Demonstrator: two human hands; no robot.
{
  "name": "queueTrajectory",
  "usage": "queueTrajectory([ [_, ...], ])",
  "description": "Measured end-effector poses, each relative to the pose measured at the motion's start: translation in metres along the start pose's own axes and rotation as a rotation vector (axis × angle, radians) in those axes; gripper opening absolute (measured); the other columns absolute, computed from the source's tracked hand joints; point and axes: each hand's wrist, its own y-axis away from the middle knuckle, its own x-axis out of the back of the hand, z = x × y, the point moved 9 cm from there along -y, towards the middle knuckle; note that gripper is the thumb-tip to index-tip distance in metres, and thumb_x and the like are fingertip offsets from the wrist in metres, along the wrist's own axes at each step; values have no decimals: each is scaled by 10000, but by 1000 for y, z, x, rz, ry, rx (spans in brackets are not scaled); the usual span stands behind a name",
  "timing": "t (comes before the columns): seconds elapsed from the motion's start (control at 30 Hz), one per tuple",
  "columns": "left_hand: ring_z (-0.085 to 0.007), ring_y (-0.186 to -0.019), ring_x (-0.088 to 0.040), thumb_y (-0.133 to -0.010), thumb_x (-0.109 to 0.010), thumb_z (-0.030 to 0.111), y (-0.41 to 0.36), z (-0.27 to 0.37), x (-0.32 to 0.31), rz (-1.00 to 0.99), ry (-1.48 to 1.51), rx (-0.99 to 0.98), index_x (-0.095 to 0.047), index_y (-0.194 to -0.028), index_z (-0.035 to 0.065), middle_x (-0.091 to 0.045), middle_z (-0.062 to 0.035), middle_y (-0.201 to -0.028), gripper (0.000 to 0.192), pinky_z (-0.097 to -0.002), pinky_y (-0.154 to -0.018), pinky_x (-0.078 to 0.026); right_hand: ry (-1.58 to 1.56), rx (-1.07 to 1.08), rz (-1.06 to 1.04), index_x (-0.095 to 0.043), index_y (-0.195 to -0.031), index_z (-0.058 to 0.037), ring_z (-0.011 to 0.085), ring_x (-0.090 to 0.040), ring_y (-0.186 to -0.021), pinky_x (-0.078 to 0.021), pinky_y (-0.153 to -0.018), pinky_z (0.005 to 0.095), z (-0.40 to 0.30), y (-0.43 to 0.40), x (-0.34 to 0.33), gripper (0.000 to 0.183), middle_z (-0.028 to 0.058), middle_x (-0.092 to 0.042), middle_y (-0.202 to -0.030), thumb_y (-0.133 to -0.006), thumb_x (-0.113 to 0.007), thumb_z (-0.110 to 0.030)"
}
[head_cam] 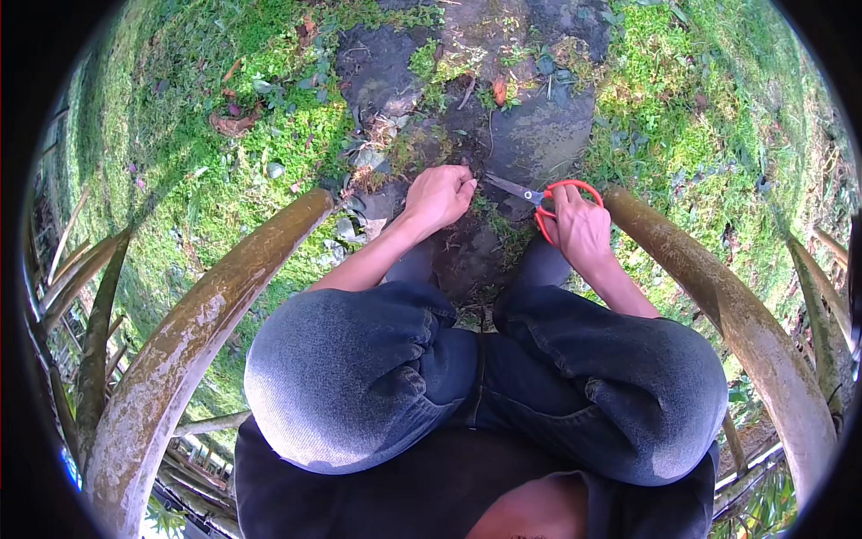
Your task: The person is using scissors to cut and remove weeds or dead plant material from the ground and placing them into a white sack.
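Note:
My right hand (584, 229) grips scissors with red-orange handles (576, 183), its fingers through the loops. The metal blades (506, 184) look nearly closed and point leftward, their tips just short of my left fingertips. My left hand (439, 195) is low over the stone paving (539, 128), with thumb and forefinger pinched together. Whether a small stem or weed is between those fingers is too small to tell. Low green weeds (495, 219) grow along a joint in the paving, below the scissors.
Bent wooden poles, one on the left (222, 303) and one on the right (720, 296), flank my jeans-clad knees (337, 377). Mossy ground cover (269, 155) borders the paving. Dry leaves (232, 124) lie in it. More poles (101, 323) stand at the far left.

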Motion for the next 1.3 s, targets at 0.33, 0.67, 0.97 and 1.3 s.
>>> queueTrajectory([
  [0.33,-200,-535,-514,-912,-606,257,9,-9,8,-115,112,112,-631,-823,39,-538,-76,-578,237,-370,-558,-416,-50,50,9,-583,-1051,-76,258,-649,-641,-511,-534,360,-11,2,10,370,80,-620,-884,-785,-726,-291],
  [0.67,-215,-603,-558,-942,-593,243,-11,16,80,77,73,8,-612,-865,18,-591,-92,-655,238,-373,-604,-436,-289,-127,84,-612,-935,-35,346,-660,-679,-515,-592,429,-3,-20,34,392,143,-662,-813,-752,-775,-341],
  [0.97,-135,-732,-663,-939,-599,203,-111,155,249,431,590,-568,-538,-1239,-73,-687,-123,-910,412,-278,-657,-554,-1155,-306,116,-600,-776,-38,55,-476,-589,-401,-555,250,-19,-112,69,390,-30,-552,-633,-816,-773,-385],
  [1.3,-140,-672,-627,-898,-681,277,-82,52,200,626,383,-176,-693,-919,18,-687,-62,-787,260,-287,-662,-491,-1254,-375,83,-617,-821,-63,0,-391,-577,-295,-523,199,1,-66,22,319,-88,-504,-634,-855,-753,-348],
])
